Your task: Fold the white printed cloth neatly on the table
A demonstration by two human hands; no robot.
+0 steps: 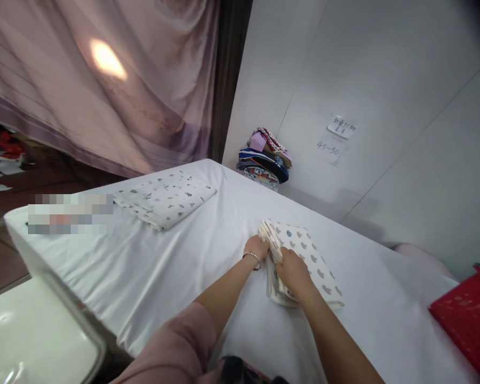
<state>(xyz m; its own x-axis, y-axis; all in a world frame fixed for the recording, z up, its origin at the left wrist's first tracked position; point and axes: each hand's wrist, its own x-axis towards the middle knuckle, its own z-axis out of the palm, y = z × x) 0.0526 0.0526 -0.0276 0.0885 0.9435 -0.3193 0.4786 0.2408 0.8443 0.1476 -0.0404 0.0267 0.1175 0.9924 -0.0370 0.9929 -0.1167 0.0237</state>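
The folded grey-printed cloth (318, 266) is laid on the white-covered table (220, 224), between its wall-side edge and its near edge. The cloth's layered left side is grasped by the left hand (258, 248) and the right hand (295, 272). Preferably, the layers should be gripped together and kept evenly aligned.
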